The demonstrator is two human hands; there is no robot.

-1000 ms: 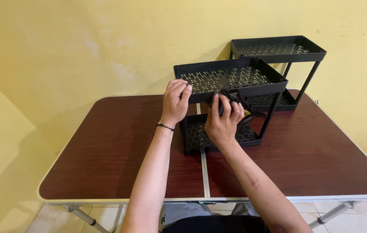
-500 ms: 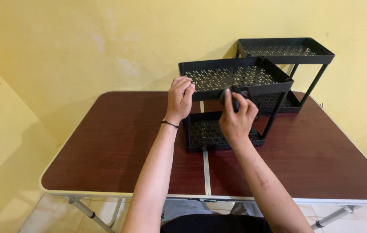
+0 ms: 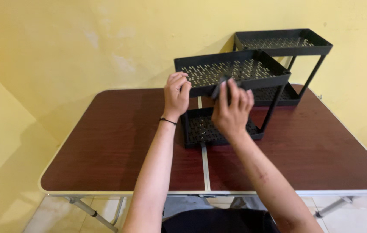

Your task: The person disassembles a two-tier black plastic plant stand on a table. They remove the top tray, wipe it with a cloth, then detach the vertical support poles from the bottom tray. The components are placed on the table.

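In the head view, a black perforated two-tier plastic rack is standing at the middle of the dark red-brown wood-grain folding counter, with a second matching black rack just behind it. The left hand is curling its fingers closed on the near rack's upper tray at its front-left corner. The right hand is gripping a small black part against that tray's front edge.

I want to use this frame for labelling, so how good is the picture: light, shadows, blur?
Head view: light is soft and even, with no glare on the brown table; a broad shadow falls on the yellow wall at left. The near black rack is fairly sharp, its holes readable. The right hand is slightly motion-blurred, so the dark piece it holds is unclear; the left hand is sharper.
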